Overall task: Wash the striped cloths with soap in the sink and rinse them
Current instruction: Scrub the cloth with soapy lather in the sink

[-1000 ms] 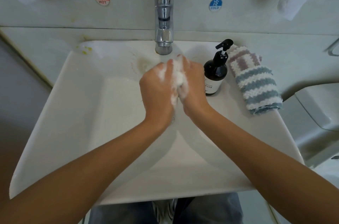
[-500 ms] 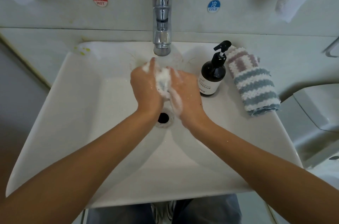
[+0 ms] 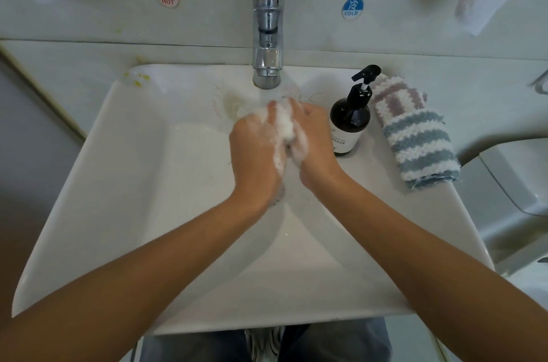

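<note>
Over the sink point(image 3: 127, 171) bowl, just below the faucet point(image 3: 267, 35) spout, left hand point(image 3: 256, 151) and right hand point(image 3: 315, 142) press together around a white lather wad point(image 3: 284, 127); whether a cloth sits inside, can't tell. Folded striped cloth point(image 3: 415, 136) lies on the rim at 3 o'clock from the hands, past the soap bottle point(image 3: 350, 124), long axis roughly 11-to-5. Right hand is nearer, so I'd expect it to make the reach.

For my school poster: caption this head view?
Left hand and right hand lather foam under the faucet.
</note>
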Demonstrator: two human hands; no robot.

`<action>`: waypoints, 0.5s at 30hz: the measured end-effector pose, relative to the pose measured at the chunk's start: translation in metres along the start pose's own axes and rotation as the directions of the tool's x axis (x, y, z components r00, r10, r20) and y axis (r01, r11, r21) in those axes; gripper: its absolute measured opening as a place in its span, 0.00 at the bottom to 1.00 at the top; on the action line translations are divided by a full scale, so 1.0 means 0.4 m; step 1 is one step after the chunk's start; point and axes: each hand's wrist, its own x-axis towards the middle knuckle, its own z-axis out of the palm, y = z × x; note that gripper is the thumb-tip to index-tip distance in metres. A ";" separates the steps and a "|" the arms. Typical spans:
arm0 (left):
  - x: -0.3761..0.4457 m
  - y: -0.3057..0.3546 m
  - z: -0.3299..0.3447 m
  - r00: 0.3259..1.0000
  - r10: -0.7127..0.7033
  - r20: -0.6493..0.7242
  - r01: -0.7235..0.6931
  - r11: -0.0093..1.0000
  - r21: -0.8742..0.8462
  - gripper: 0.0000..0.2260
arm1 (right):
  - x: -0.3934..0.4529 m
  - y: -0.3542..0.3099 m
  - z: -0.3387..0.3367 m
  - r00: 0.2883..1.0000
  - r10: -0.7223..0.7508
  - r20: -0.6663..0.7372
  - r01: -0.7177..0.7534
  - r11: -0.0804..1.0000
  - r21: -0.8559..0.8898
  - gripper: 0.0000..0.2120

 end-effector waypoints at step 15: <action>0.033 -0.010 -0.014 0.978 0.207 0.001 -0.206 0.974 0.091 0.21 | 0.003 -0.021 -0.010 0.981 -0.129 -0.143 0.116 0.988 -0.098 0.25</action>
